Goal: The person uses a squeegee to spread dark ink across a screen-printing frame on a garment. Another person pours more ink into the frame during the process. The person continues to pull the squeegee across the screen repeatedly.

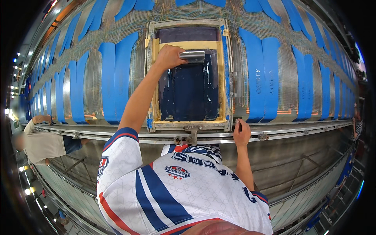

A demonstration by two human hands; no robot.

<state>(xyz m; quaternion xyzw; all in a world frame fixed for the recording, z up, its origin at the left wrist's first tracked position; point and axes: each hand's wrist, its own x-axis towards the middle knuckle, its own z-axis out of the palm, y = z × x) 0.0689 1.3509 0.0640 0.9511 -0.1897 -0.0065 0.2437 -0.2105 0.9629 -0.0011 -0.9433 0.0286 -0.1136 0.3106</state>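
Two hands apart: left (169,56) clamped on squeegee (192,55) in ink-filled screen frame (227,78), right (241,132) gripping rail (297,131).

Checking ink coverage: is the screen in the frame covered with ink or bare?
Covered: dark blue ink fills the screen below the squeegee in the left hand.

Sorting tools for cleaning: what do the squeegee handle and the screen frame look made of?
Squeegee handle in the left hand: probably bare metal, given its silvery sheen. Screen frame: likely dull grey metal, ink-smeared, its inner edge lined with yellowish tape.
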